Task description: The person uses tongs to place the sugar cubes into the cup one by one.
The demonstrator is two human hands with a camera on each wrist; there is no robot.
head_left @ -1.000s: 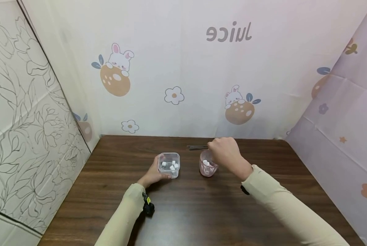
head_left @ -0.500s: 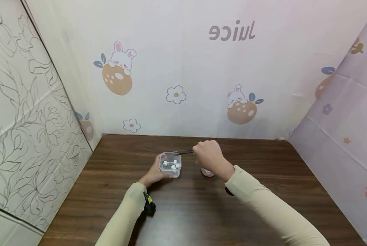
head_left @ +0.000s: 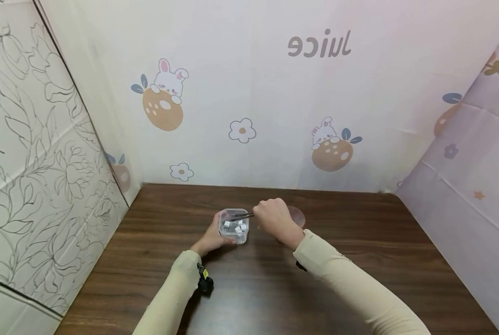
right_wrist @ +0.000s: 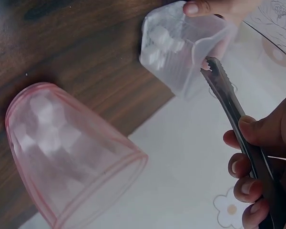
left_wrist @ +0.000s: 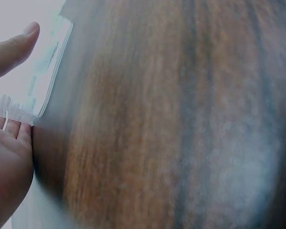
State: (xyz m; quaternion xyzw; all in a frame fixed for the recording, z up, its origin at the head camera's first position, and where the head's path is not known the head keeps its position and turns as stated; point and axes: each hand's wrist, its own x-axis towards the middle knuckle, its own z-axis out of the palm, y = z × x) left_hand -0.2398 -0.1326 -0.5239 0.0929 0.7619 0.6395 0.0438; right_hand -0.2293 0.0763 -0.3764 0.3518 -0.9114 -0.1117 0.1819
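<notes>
My left hand (head_left: 209,238) grips a clear square plastic container (head_left: 242,238) on the table, thumb on the near side, fingers round its left. Several white cubes (head_left: 240,227) lie inside. In the left wrist view, the thumb and palm of that hand (left_wrist: 9,162) show beside the container's wall. With its fingers curled round them, my right hand (head_left: 276,221) holds metal tongs (right_wrist: 238,114). The serrated tips are slightly apart, with nothing between them, and reach over the container's opening. A transparent pink cup (right_wrist: 93,143) holding several white cubes stands to the right, partly hidden behind the right hand in the head view.
The dark wood table (head_left: 249,298) spreads out under both arms. A printed cloth (head_left: 249,83) with rabbits and flowers hangs along its back edge, and further cloths stand at the left and right sides.
My right hand has moved left from over the pink cup, carrying the tongs to the container; their tips have come down over its opening. My left hand keeps holding the container in place.
</notes>
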